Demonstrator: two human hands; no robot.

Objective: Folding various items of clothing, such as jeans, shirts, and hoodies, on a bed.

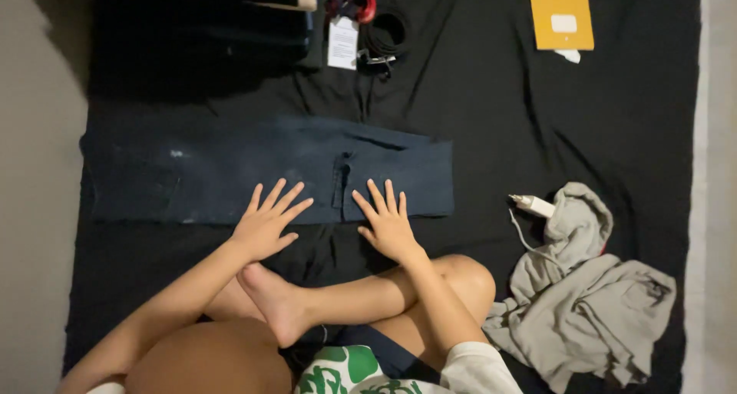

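Resting flat with fingers spread wide, left hand (266,224) and right hand (388,224) on one folded navy garment (230,171), one grey hoodie (591,294) beside, one yellow card (561,12) cut off at top.

Dim indoor light, warm on the skin. The black cloth (537,133) swallows detail; deep shadow fills the upper left corner. The picture is soft and slightly grainy, with no glare and little edge distortion.
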